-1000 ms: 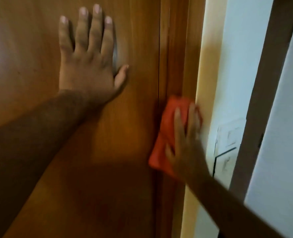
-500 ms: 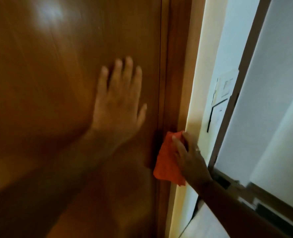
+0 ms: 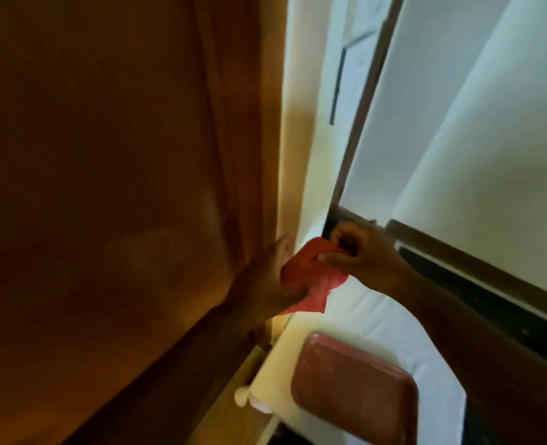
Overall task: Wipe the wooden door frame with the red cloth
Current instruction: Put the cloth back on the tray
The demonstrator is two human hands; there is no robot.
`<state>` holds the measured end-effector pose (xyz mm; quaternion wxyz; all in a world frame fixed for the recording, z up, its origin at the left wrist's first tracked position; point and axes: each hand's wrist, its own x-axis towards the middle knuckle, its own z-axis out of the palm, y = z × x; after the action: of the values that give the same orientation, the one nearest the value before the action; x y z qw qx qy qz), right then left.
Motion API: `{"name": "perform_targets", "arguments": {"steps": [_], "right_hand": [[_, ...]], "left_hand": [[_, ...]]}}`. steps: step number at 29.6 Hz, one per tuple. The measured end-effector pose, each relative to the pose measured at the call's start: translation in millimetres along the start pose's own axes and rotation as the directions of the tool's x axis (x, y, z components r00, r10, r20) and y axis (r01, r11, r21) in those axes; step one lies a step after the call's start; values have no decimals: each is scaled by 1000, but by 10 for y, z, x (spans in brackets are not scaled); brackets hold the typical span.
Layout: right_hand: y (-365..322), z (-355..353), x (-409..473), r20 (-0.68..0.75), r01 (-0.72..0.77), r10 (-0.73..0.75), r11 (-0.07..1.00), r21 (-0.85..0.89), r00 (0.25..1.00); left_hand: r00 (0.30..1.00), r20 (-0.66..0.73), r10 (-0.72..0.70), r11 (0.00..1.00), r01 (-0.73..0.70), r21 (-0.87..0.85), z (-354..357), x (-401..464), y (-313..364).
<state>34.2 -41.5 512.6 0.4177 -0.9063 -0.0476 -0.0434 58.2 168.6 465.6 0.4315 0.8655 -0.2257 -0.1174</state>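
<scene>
Stool (image 3: 352,383): reddish seat, nearest, below both arms.
Left hand (image 3: 265,281): fingers closed on the cloth's lower-left part, resting against the frame.
Cloth (image 3: 310,274): red, bunched between the 2 hands, just beside the frame.
Right hand (image 3: 358,252): pinching the cloth's top edge.
Frame (image 3: 249,139): wooden, upright.
Risk: cloth bunched; wiping so would likely skip patches, or it could slip.

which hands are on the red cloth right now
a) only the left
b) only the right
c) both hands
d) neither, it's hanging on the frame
c: the red cloth is held between the two, the left hand under its lower left side by the door frame and the right hand pinching its top edge.
</scene>
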Motion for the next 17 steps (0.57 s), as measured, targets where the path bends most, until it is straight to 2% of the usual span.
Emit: {"name": "perform_targets", "arguments": {"steps": [2, 4, 6, 7, 10, 12, 13, 15, 17], "right_hand": [[394, -147, -220, 45, -116, 113, 990, 85, 993], [892, -329, -520, 121, -295, 276, 938, 181, 953], [1375, -448, -895, 249, -510, 455, 828, 234, 855], [1611, -484, -1093, 332, -610, 527, 756, 237, 782], [2230, -454, -1645, 544, -801, 593, 506, 322, 593], [2537, -341, -1939, 583, -859, 632, 359, 365, 511], [2696, -289, -2036, 579, -865, 648, 311, 393, 495], [3085, -91, -2278, 581, -843, 676, 112, 527, 453], [3224, 53, -2416, 592, -750, 672, -81, 657, 446]], "left_hand": [[967, 210, -143, 968, 181, -174, 444, 85, -134], [896, 393, -207, 917, 318, -242, 914, 168, -250], [831, 508, -228, 874, 405, -270, 1299, 205, -318], [790, 561, -246, 846, 458, -274, 1485, 223, -316], [597, 708, -378, 701, 684, -202, 2010, 252, -319], [452, 754, -477, 608, 789, -89, 2293, 252, -373], [391, 772, -501, 571, 820, -44, 2425, 277, -418], [272, 826, -494, 514, 858, 25, 2707, 295, -554], [233, 850, -473, 535, 842, 67, 2797, 246, -702]]}}
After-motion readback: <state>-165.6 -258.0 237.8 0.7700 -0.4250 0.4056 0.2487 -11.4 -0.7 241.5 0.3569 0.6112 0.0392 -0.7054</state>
